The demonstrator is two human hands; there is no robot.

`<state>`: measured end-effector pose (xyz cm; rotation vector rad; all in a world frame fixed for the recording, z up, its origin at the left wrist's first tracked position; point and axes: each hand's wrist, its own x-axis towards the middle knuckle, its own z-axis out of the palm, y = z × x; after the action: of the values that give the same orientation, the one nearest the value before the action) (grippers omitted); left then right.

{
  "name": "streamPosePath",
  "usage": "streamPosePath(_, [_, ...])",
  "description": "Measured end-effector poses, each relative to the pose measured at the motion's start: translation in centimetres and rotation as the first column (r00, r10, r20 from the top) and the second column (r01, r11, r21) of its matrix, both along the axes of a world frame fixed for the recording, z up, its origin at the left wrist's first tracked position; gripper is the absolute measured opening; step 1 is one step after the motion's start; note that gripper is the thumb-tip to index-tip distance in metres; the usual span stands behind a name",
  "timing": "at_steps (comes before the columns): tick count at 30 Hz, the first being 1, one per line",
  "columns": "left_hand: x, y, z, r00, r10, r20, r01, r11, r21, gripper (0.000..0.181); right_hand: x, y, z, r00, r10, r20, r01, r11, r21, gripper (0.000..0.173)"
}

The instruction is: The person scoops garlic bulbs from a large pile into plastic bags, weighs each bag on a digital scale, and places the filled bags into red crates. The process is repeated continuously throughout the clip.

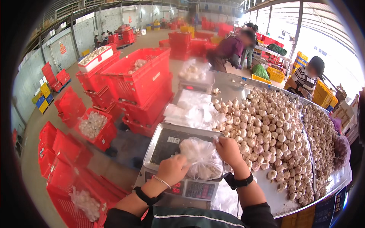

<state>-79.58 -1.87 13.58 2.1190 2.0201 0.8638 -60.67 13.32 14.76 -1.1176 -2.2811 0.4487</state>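
Observation:
A clear plastic bag of garlic bulbs (201,156) rests on the metal tray of a digital scale (164,142), on its right part. My left hand (173,168) is at the bag's left side, its fingers closed on the plastic. At the bag's upper right, my right hand (228,149) pinches a corner of the plastic. The scale's red display and keypad (199,189) show below the bag, partly hidden by my left wrist. White plastic bags (194,109) lie stacked just behind the scale. A big heap of loose garlic bulbs (265,131) spreads over the metal table to the right.
Stacked red crates (142,82) stand to the left; a lower red crate (104,134) holds bagged garlic. A second scale (196,82) with a filled bag stands farther back. A metal divider (309,142) splits the garlic heaps. Co-workers (232,50) are beyond the table, one (309,75) at its far right.

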Motion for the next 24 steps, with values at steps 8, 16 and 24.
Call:
streamPosePath(8, [1.8,3.5,-2.0,0.983,-0.010,-0.184,0.003,0.999,-0.037,0.024,1.2,-8.9,6.3,0.804,0.568,-0.176,-0.591,0.797,-0.126,0.030])
streamPosePath(16, [-5.1,-6.3,4.1,0.976,0.146,0.164,-0.213,0.814,0.541,0.021,6.3,-10.6,3.2,0.872,0.220,-0.438,-0.440,0.742,-0.505,0.022])
streamPosePath(24, [-11.5,-34.3,12.2,0.538,0.624,0.566,-0.838,0.329,0.434,0.021,1.5,-15.7,-5.1,0.711,0.678,-0.188,-0.504,0.304,-0.808,0.028])
